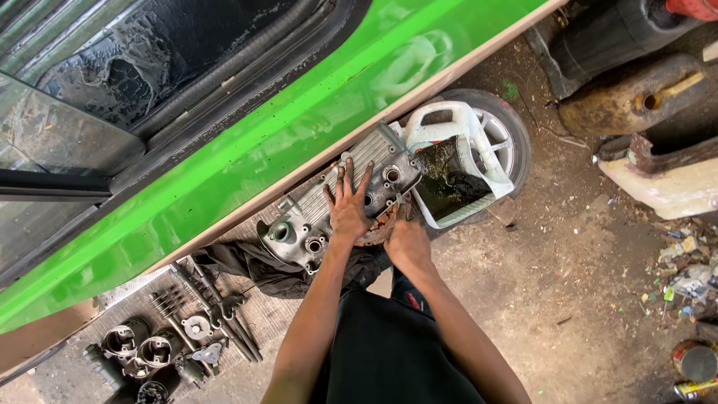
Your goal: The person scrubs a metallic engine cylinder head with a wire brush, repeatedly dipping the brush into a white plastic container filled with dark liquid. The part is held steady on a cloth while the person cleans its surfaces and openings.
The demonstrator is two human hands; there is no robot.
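Left hand (348, 203) fingers (346, 173) spread flat atop valve cover (378, 161).

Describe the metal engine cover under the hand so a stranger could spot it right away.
Start at the green car body and follow its lower edge to the small wheel on the dirt. Just left of the cut-open white jug lies the engine cover, under the left hand. It alone is long, ribbed grey metal with round holes.

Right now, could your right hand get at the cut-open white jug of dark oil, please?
Probably yes. The right hand rests at the metal engine cover's edge, and the white jug lies just beyond it with its cut side open and nothing lying between.
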